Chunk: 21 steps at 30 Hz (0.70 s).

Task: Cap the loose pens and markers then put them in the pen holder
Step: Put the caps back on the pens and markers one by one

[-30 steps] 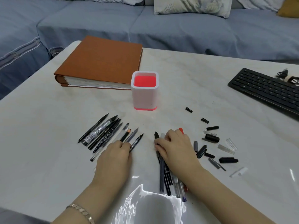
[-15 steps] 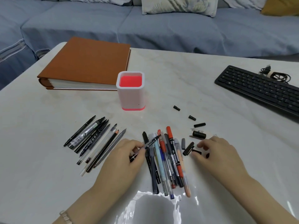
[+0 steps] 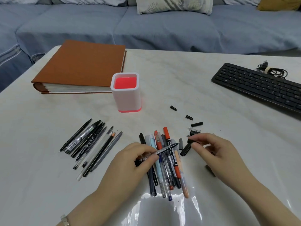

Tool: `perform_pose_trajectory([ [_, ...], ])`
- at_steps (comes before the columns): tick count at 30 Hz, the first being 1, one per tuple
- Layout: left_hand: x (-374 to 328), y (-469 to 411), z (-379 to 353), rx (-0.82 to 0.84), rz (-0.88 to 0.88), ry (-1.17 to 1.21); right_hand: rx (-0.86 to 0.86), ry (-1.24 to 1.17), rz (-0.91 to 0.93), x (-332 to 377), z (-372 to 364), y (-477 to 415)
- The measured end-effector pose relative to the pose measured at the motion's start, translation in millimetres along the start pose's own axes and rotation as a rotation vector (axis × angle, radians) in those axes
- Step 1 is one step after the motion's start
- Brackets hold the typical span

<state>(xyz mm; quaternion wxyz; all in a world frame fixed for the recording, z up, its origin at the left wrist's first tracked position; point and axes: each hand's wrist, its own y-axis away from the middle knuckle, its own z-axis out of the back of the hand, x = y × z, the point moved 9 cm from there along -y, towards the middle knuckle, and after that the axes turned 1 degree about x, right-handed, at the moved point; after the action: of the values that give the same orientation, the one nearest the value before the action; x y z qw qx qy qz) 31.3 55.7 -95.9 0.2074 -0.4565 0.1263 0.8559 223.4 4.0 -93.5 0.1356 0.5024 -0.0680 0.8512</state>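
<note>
My left hand [image 3: 130, 162] grips a thin black pen [image 3: 164, 150], its bare tip pointing right. My right hand [image 3: 216, 152] pinches a small black cap [image 3: 191, 141] just right of that tip; the two are apart. Under my hands lies a pile of mixed pens [image 3: 166, 168], some red, blue and orange. A second row of black pens and markers [image 3: 91, 144] lies to the left. Loose black caps [image 3: 189, 117] are scattered to the right. The white pen holder [image 3: 127, 97] with a red inside stands behind, with nothing in it.
A thick brown album [image 3: 81, 67] lies at the back left, touching the holder's far side. A black keyboard [image 3: 259, 85] and a coiled cable [image 3: 275, 72] sit at the right. A blue sofa runs behind the white marble table [image 3: 179, 75].
My left hand has lifted the thin black pen out of the left row and turned it rightward. My right hand left the pen pile, went to the caps and picked one up.
</note>
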Motion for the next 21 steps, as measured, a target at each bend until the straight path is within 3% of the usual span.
perform_pose_trajectory([
  [14, -21.4, 4.8, -4.5, 0.044, -0.163, -0.044, 0.187, 0.05, 0.159, 35.2, -14.2, 10.0],
  [21, -35.8, 7.2, -6.4, 0.074, -0.245, -0.077, 0.164, 0.049, 0.274, 41.5, -11.7, 12.2],
])
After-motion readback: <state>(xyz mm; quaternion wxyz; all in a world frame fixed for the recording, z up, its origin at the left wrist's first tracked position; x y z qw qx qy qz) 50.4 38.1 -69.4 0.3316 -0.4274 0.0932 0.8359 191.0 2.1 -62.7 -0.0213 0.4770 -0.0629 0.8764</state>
